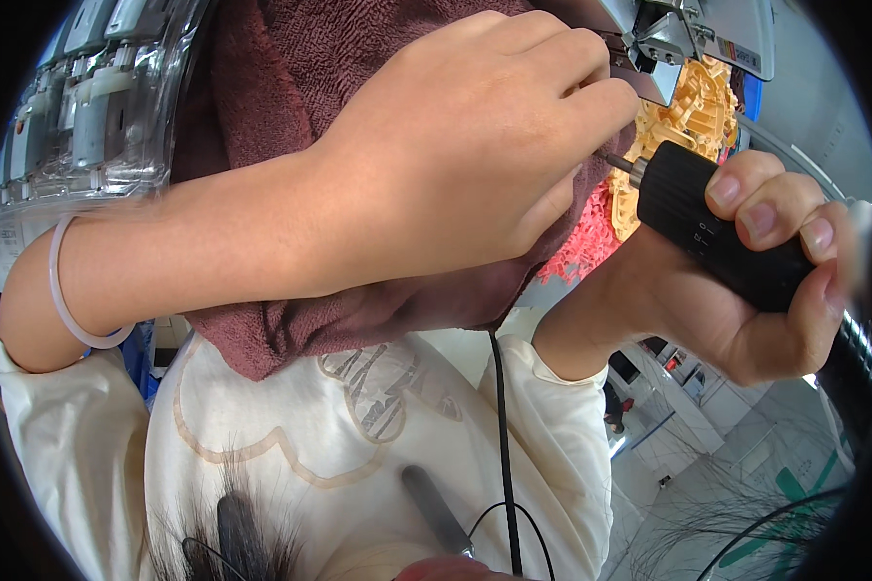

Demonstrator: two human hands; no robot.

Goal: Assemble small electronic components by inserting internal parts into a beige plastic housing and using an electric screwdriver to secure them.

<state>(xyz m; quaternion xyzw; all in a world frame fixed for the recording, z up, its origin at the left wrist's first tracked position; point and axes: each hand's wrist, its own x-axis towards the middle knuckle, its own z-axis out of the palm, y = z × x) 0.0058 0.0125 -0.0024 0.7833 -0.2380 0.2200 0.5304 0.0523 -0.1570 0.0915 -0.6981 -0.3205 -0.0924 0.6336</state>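
My left hand reaches across the upper middle, back of the hand up, over a maroon towel. Its fingers are curled closed and their tips are turned away, so I cannot make out what they hold. In my right hand is a black electric screwdriver, gripped around its body. The metal bit points left and its tip lies close beside my left fingers. A white band circles my left wrist.
Clear plastic trays of grey motor-like parts stand at the upper left. Beyond my left fingers are a metal fixture, yellow plastic parts and small red pieces. A black cord hangs down in front of me.
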